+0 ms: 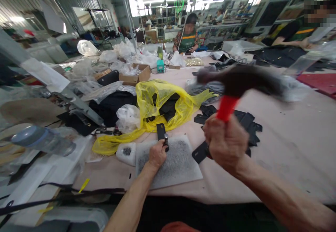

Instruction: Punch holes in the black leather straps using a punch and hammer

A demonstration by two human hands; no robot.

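My right hand (227,142) is closed round the handle of a claw hammer (233,81), raised above the table and blurred by motion; the grip is red, the head dark. My left hand (157,155) is closed on a short metal punch (166,141), held upright. Under the punch lies a small black strip (160,130), at the far edge of a white board (181,169) covered in dark marks. Below my right hand lies another black strip (199,152), beside a pile of black pieces (246,123).
A yellow plastic bag (147,102) with black material stands behind the board. A small white block (126,154) touches its left. At left are a water bottle (43,141) and a metal post (81,109). A cardboard box (136,76) sits farther back. Two people work across the table.
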